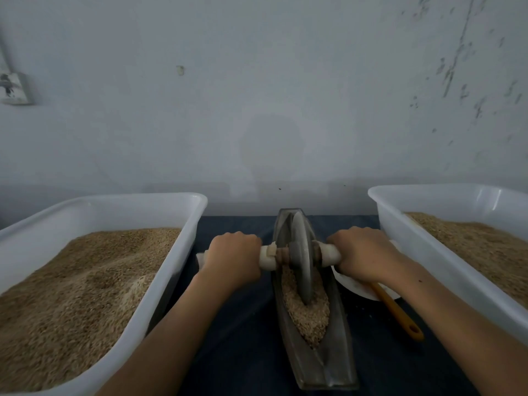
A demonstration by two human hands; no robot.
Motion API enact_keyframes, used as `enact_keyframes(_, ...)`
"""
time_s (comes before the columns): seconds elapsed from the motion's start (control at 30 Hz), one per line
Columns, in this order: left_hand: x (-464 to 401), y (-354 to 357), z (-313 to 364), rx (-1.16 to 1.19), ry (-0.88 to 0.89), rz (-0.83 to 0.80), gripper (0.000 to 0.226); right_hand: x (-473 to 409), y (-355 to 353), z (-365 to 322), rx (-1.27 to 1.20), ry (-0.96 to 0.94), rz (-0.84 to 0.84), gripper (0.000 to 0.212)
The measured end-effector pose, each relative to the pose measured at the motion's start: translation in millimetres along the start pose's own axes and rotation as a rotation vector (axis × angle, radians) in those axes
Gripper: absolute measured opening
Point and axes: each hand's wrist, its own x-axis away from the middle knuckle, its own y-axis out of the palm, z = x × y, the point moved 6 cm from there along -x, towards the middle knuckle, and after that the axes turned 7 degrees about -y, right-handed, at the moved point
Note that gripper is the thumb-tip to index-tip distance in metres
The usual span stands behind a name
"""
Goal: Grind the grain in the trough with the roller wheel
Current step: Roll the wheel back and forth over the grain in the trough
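The long metal trough (pixel 314 364) lies on the table (pixel 245 338), pointing away from the person. The roller wheel (pixel 301 258) stands up in it, near the far end. Its edge sits in the grain (pixel 307 312), which fills the middle of the trough.

The left hand (pixel 234 252) is curled tight round the left handle (pixel 267 257). The right hand (pixel 361 252) is curled tight round the right handle (pixel 331 254). Both hands grip hard enough to push the wheel.

The grain in the trough looks rough and bumpy, not like fine powder. So I think the grinding is under way but not done. More rolling up and down is likely needed.

A big white tub (pixel 183 212) of grain sits on the left, and another white tub (pixel 400 212) on the right. A spoon with an orange handle (pixel 400 315) lies under the right arm.
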Motion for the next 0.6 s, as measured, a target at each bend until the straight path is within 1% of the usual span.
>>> enact_keyframes(0.07,0.9,-3.3,0.5,0.002,-0.006,0.099,0.019,-1.1,1.4,0.8,0.026,0.011,0.114,0.015)
enact_keyframes(0.13,1.7,-5.2,1.0,0.012,-0.011,0.162,0.018,-2.1,3.6,2.1,0.038,0.021,0.196,0.011)
enact_keyframes(0.2,2.4,-6.4,2.1,0.018,-0.011,0.196,0.017,-3.1,4.9,3.1,0.033,0.026,0.218,0.006)
enact_keyframes(0.27,3.8,-7.0,3.0,0.015,-0.020,0.204,0.017,-2.3,4.8,4.0,0.023,0.025,0.195,0.009)
enact_keyframes(0.37,4.0,-5.1,2.2,0.001,-0.040,0.152,0.019,-0.6,3.6,2.6,0.000,-0.011,0.113,0.009)
enact_keyframes(0.5,1.1,-0.9,1.1,0.006,-0.004,-0.015,0.027,1.1,1.0,0.2,-0.041,-0.043,-0.045,0.011)
enact_keyframes(0.6,0.7,0.4,0.4,0.019,-0.001,-0.063,0.028,0.1,0.3,-0.4,-0.046,-0.041,-0.069,0.011)
